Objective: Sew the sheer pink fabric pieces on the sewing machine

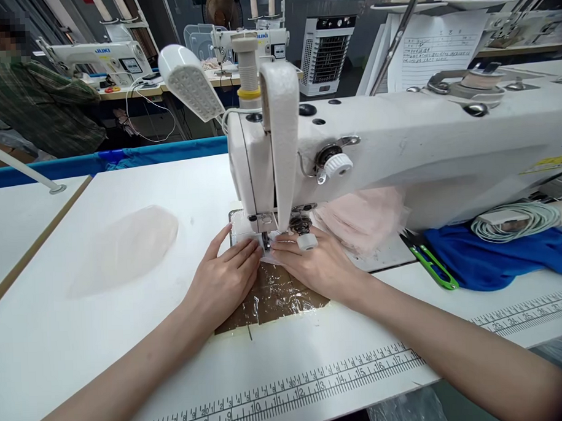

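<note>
A white sewing machine stands in front of me. At its needle and presser foot lies a small piece of pale sheer fabric. My left hand rests flat to the left of the foot, fingers stretched over the fabric's edge. From the right, my right hand lies on the fabric with its fingers extended, partly behind the machine's knob. Beneath both hands is a brown board under clear tape. A stack of pale pink sheer pieces sits under the machine arm, behind my right hand.
One sheer pale piece lies on the white table at left. Green-handled thread snips, blue cloth and a coiled cord are at right. A printed ruler runs along the front edge. Another person is at back left.
</note>
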The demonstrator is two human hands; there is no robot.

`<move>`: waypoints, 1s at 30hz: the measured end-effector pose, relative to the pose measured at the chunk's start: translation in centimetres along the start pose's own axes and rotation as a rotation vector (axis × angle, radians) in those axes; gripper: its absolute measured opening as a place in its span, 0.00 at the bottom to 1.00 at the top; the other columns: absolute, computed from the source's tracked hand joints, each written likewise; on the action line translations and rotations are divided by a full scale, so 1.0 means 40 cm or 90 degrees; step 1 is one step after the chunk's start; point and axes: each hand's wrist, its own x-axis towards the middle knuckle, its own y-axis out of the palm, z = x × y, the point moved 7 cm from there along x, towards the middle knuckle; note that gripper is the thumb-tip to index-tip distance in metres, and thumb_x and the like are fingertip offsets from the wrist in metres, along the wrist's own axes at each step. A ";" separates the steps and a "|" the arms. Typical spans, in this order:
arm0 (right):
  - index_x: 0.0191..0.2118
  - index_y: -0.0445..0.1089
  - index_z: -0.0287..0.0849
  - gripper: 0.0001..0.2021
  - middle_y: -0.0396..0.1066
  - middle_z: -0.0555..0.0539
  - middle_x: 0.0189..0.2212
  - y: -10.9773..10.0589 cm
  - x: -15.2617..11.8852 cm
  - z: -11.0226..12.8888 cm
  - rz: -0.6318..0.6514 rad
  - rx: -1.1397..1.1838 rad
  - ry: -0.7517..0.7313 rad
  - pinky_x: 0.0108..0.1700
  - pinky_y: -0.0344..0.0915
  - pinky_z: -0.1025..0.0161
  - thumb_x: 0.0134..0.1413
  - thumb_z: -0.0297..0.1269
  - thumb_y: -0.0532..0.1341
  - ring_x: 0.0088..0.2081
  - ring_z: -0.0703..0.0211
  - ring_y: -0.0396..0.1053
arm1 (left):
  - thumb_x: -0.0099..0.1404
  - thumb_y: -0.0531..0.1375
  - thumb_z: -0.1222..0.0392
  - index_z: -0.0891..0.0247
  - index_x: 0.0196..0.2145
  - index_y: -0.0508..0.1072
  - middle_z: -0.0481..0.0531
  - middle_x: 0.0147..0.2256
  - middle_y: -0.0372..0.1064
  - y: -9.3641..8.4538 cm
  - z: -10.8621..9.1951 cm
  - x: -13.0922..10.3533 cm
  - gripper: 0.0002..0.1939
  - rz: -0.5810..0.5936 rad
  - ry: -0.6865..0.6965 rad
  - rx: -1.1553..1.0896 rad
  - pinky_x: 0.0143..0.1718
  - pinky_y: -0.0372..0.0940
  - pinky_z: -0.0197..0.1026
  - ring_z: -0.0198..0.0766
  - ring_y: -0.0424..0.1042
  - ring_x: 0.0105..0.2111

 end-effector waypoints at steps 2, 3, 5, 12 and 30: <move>0.38 0.74 0.43 0.11 0.77 0.49 0.37 0.008 0.000 -0.004 0.015 0.012 0.010 0.52 0.64 0.56 0.61 0.26 0.55 0.43 0.58 0.72 | 0.68 0.53 0.68 0.68 0.46 0.74 0.57 0.44 0.76 0.002 0.002 0.001 0.13 -0.001 -0.005 -0.004 0.63 0.52 0.58 0.43 0.75 0.46; 0.38 0.74 0.44 0.11 0.77 0.49 0.38 0.011 0.001 -0.006 0.023 0.022 0.014 0.52 0.64 0.57 0.61 0.26 0.55 0.44 0.58 0.71 | 0.68 0.53 0.68 0.68 0.46 0.74 0.57 0.44 0.76 0.002 0.003 0.001 0.13 0.000 -0.006 -0.006 0.63 0.52 0.58 0.43 0.75 0.46; 0.37 0.74 0.45 0.11 0.77 0.50 0.38 0.013 0.002 -0.010 0.032 0.038 0.023 0.51 0.65 0.57 0.62 0.27 0.55 0.45 0.58 0.71 | 0.68 0.53 0.68 0.67 0.47 0.74 0.56 0.45 0.75 0.004 0.005 0.001 0.13 0.002 -0.011 -0.011 0.62 0.53 0.58 0.43 0.74 0.46; 0.38 0.74 0.44 0.12 0.77 0.49 0.39 0.011 0.006 -0.011 0.032 0.020 0.021 0.51 0.64 0.57 0.62 0.26 0.54 0.46 0.58 0.71 | 0.68 0.53 0.68 0.67 0.46 0.74 0.56 0.45 0.75 0.003 0.004 0.001 0.13 0.002 -0.008 -0.006 0.61 0.55 0.59 0.44 0.74 0.47; 0.37 0.72 0.37 0.15 0.76 0.43 0.40 -0.051 0.002 0.027 -0.008 0.058 0.026 0.47 0.62 0.55 0.50 0.20 0.51 0.38 0.56 0.70 | 0.67 0.57 0.58 0.62 0.23 0.69 0.49 0.23 0.70 -0.062 -0.027 0.011 0.14 -0.023 0.001 0.095 0.32 0.61 0.45 0.38 0.69 0.25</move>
